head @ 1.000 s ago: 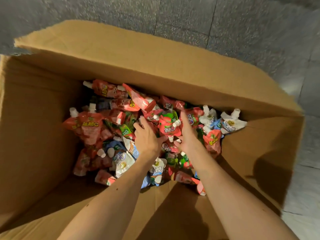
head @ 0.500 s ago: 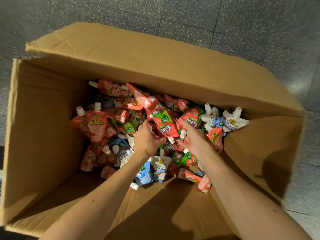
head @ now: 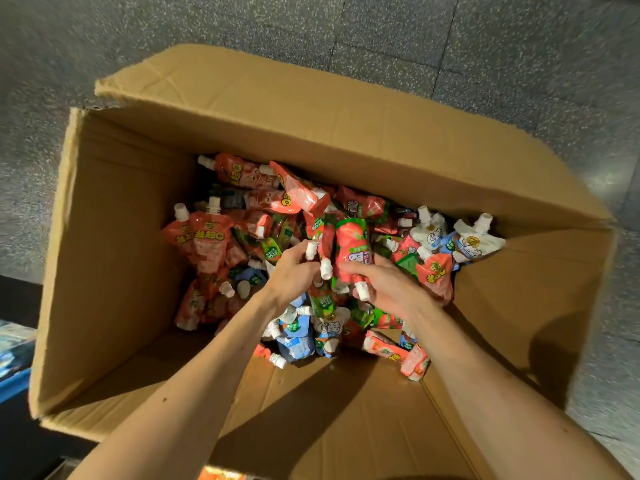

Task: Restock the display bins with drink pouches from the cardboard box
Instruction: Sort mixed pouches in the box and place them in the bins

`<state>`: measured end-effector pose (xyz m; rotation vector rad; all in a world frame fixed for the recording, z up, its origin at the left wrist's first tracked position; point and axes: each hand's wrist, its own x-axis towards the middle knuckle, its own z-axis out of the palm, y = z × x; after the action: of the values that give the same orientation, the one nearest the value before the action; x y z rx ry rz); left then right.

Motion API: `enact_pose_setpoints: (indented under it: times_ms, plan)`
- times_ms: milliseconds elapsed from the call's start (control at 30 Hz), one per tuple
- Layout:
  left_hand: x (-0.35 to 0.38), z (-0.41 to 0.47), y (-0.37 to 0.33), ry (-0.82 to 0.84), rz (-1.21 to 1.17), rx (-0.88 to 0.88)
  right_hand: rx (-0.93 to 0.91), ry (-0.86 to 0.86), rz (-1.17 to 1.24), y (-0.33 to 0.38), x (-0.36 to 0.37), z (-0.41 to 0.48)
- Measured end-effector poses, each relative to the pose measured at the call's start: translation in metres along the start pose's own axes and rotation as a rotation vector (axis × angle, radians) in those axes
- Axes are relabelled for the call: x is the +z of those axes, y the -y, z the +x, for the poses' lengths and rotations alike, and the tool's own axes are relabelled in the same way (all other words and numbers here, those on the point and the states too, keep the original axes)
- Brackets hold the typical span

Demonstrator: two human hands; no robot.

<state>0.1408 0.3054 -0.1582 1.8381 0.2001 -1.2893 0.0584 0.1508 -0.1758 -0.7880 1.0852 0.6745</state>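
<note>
A large open cardboard box (head: 114,258) stands on the floor with a heap of spouted drink pouches (head: 207,244) against its far wall, mostly red, some green, white and blue. Both my arms reach into it. My left hand (head: 294,271) is closed around the white-capped spouts of red and green pouches. My right hand (head: 384,282) grips a red strawberry pouch (head: 353,247) by its lower end, cap pointing toward me. The two hands are close together over the middle of the heap.
The box's far flap (head: 277,109) stands up and outward. Bare cardboard floor (head: 329,410) lies at the near end of the box. Grey speckled floor tiles (head: 485,46) surround it. A blue object (head: 10,375) shows at the left edge.
Both hands have gathered more pouches and lifted them a little off the heap. The red pouch has swung upright between the hands. The camera has shifted back, showing more of the box.
</note>
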Motion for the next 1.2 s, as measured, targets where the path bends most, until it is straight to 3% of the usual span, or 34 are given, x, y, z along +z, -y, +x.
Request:
enact_pose_setpoints:
  times_ms: [300,500,633,833,1000,1200]
  plan:
    - [-0.004,-0.06,-0.009,-0.036,-0.05,0.08,-0.134,-0.05,-0.158,-0.004,0.034,-0.048]
    - [-0.021,-0.13,-0.013,-0.23,-0.458,0.124,-0.294,0.071,-0.25,-0.009,0.066,-0.114]
    - [-0.044,-0.195,-0.005,-0.317,-0.599,0.194,-0.414,0.142,-0.325,-0.016,0.105,-0.173]
    - [-0.092,-0.341,0.017,-0.447,-0.685,0.437,-0.659,0.367,-0.461,-0.062,0.201,-0.269]
    - [-0.124,-0.495,0.07,-0.44,-0.735,0.711,-0.722,0.671,-0.633,-0.126,0.289,-0.351]
    - [-0.122,-0.653,0.182,-0.972,-0.784,0.721,-0.713,1.034,-0.894,-0.239,0.378,-0.427]
